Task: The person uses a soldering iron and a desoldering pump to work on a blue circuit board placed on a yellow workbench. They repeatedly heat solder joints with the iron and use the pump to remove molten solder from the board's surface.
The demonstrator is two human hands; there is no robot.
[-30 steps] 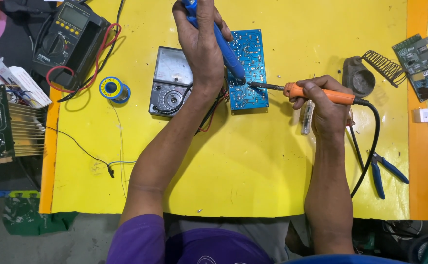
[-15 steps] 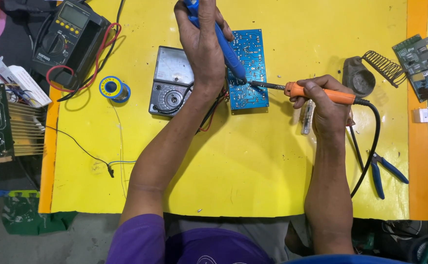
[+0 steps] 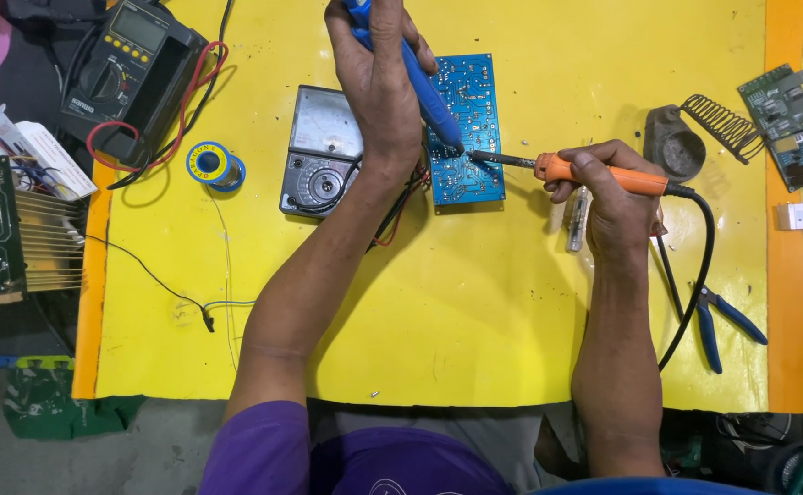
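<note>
A blue circuit board (image 3: 471,110) lies flat on the yellow mat (image 3: 475,312). My left hand (image 3: 374,73) grips a blue pen-shaped desoldering pump (image 3: 420,87), its tip resting on the board. My right hand (image 3: 608,192) holds an orange-handled soldering iron (image 3: 603,174); its metal tip touches the board right beside the pump's tip. The iron's black cord runs off to the right.
A grey analog meter (image 3: 319,151) lies left of the board, a solder spool (image 3: 211,165) and a dark digital multimeter (image 3: 126,69) further left. At right stand a coil iron holder (image 3: 695,133), a green circuit board (image 3: 786,119) and blue-handled pliers (image 3: 718,316). A heatsink board (image 3: 3,229) sits at the left edge.
</note>
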